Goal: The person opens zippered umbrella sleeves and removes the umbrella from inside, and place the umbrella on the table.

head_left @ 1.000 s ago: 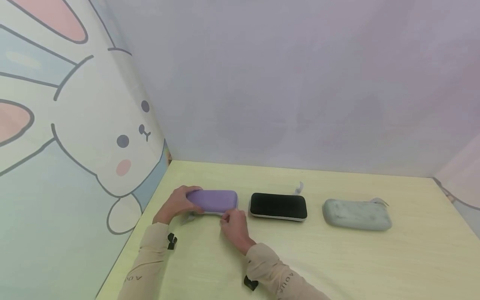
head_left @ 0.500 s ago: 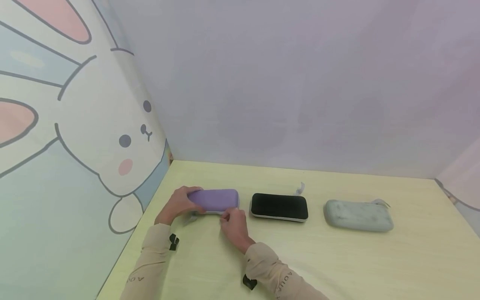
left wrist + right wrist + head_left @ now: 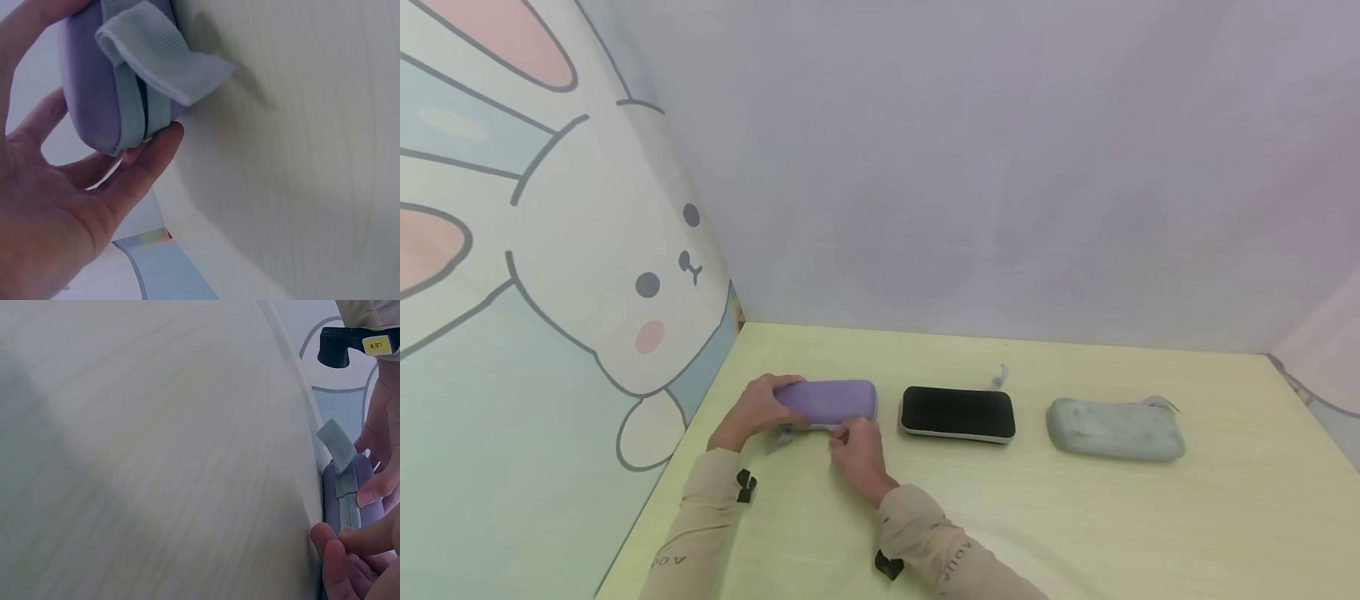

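Observation:
A purple zippered pencil case (image 3: 829, 401) lies at the left of the table. My left hand (image 3: 758, 410) grips its left end, thumb on the near side and fingers wrapped round the back. In the left wrist view a pale fabric tab (image 3: 162, 56) sticks out from the zip band near that end. My right hand (image 3: 861, 457) is at the near long edge, right of the middle. In the right wrist view its thumb and curled forefinger pinch at the grey zip band (image 3: 349, 511); the zip pull itself is hidden by the fingers.
To the right of the purple case lies a black case (image 3: 957, 412) with a white lower edge and a pale tab behind it. Farther right rests a grey-green case (image 3: 1114, 430) with a strap. Behind the pale yellow table (image 3: 1075, 533) hangs a plain curtain (image 3: 970, 167).
My right hand has slid a little to the left along the near edge of the purple pencil case. The left hand keeps its hold, and the other cases stay put.

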Motion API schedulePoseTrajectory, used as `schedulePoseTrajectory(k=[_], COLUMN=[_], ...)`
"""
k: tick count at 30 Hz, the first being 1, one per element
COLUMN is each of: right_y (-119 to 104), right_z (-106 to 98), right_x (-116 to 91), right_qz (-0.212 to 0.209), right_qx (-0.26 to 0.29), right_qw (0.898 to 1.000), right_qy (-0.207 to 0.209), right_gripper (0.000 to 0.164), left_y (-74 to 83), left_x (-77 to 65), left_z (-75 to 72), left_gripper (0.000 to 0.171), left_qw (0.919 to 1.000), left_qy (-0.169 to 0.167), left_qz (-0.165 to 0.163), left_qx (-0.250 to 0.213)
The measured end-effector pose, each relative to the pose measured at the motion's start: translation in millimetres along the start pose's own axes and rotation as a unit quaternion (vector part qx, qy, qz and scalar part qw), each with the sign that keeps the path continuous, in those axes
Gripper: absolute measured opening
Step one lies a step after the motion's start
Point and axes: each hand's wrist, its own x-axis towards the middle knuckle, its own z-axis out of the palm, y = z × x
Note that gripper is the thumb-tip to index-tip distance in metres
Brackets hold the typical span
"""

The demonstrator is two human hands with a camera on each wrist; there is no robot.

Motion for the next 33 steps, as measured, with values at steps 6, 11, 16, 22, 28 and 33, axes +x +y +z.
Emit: schedulePoseTrajectory(k=[6, 11, 16, 22, 28, 33], right_y=[-3.3, -6.1, -11.2, -20.4, -20.1, -18.0], right_z=[3.2, 12.3, 25.4, 37.2, 41.8, 37.8], right_x=[1.6, 4.5, 8.4, 12.5, 12.3, 10.1], right_qz=[0.002, -0.006, -0.018, -0.021, -0.037, -0.047], right_qx=[-0.023, -0.053, -0.077, -0.085, -0.085, -0.072], right_qw=[1.0, 0.999, 0.997, 0.996, 0.996, 0.996], right_qy=[-0.005, -0.012, -0.012, -0.028, -0.02, -0.016], right_gripper=[0.014, 0.015, 0.018, 0.024, 0.022, 0.015], left_y=[1.1, -0.1, -1.8, -2.1, -1.5, -1.5], left_x=[-1.4, -0.5, 0.9, 3.0, 2.0, 3.2], left_z=[-0.8, -1.7, -2.6, -4.9, -7.8, -8.3], left_gripper=[0.074, 0.075, 0.077, 0.078, 0.079, 0.076], left_qw=[1.0, 0.9999, 0.9997, 0.9992, 0.999, 0.9983], left_qy=[0.0, -0.007, -0.015, -0.023, -0.027, -0.035], left_qz=[0.008, 0.016, 0.021, 0.029, 0.035, 0.045], left_qx=[-0.001, -0.001, 0.002, 0.015, 0.008, 0.011])
